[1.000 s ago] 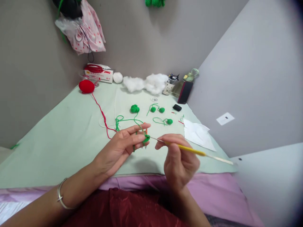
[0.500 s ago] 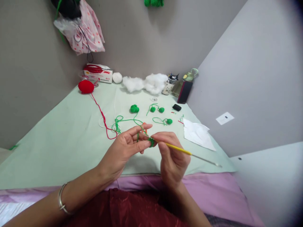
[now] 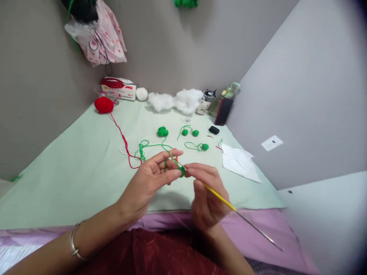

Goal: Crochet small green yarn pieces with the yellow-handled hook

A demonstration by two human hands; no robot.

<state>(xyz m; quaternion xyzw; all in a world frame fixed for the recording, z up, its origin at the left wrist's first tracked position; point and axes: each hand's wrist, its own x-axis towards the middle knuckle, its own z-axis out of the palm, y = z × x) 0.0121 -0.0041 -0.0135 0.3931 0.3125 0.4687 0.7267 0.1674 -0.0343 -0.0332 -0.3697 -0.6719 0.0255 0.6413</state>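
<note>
My left hand (image 3: 153, 177) pinches a small green crochet piece (image 3: 182, 171) between thumb and fingers. Green yarn (image 3: 169, 152) runs over its raised index finger and back to a small green yarn ball (image 3: 163, 131). My right hand (image 3: 209, 191) grips a yellow-handled crochet hook (image 3: 220, 197) like a pencil. The hook's working tip is at the green piece, while its other metal end slants down to the right. An orange item (image 3: 175, 156) lies behind the left fingers, partly hidden.
Small green crocheted balls (image 3: 195, 133) with yarn tails lie beyond my hands. A red yarn ball (image 3: 104, 105) sits at the back left, white stuffing (image 3: 187, 101) at the back. To the right are white paper (image 3: 241, 162), a black case (image 3: 214, 130) and a phone (image 3: 224, 112).
The crochet hook's rear end has swung downward, so the hook slants more steeply. My right hand has tilted with it; my left hand stays nearly in place.
</note>
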